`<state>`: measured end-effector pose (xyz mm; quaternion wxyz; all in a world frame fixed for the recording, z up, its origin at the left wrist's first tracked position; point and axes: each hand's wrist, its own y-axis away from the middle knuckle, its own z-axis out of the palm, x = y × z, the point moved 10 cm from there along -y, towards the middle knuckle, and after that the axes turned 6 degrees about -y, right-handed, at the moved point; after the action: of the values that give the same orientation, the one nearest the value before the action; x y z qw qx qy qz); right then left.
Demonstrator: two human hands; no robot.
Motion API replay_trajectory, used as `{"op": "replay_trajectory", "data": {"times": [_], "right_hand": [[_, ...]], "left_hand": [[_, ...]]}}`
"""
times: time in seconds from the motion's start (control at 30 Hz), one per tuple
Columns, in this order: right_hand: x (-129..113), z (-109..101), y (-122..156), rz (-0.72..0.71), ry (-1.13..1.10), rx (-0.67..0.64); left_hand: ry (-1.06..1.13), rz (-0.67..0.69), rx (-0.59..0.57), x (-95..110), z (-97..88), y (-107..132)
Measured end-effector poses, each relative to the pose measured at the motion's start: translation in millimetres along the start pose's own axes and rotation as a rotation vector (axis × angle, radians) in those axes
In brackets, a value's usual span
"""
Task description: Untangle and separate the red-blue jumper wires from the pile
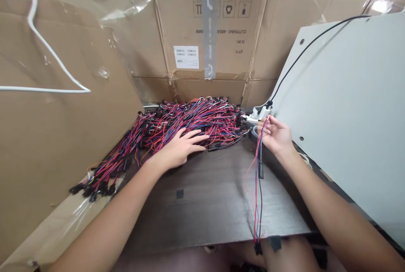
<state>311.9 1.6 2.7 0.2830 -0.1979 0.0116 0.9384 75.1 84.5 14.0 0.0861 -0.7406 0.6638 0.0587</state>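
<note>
A large heap of thin red, blue and black wires (202,114) with black connectors lies at the back of the dark table. My left hand (180,147) rests palm down against its front edge, fingers spread. On the right, my right hand (276,135) pinches the top ends of a few wires (257,187). They hang down in front of the table, with a black connector (258,248) at the bottom near the table's front edge. Just behind the right fingers is a white plug or adapter (264,113) with a black cable.
Another bundle of wires (107,175) trails off the heap to the left. Cardboard walls (183,10) stand at the back and left, and a white panel (348,107) on the right. A black cable (311,40) runs over the panel. Black tape (179,194) marks the dark tabletop (209,217).
</note>
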Motion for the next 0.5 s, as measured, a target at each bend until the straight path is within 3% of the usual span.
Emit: {"op": "replay_trajectory", "data": {"times": [0.13,0.27,0.5], "right_hand": [[-5.1,-4.1,-0.4,-0.026,-0.025,0.018],[-5.0,-4.0,0.7,-0.010,-0.065,0.032],[-2.3,1.2,3.2,-0.035,0.006,0.047]], "left_hand": [[0.036,-0.013,0.010,-18.2,1.6,4.5],[0.017,-0.024,0.097,-28.6,0.7,4.6],[-0.098,-0.038,0.201,-26.3,-6.5,4.9]]}}
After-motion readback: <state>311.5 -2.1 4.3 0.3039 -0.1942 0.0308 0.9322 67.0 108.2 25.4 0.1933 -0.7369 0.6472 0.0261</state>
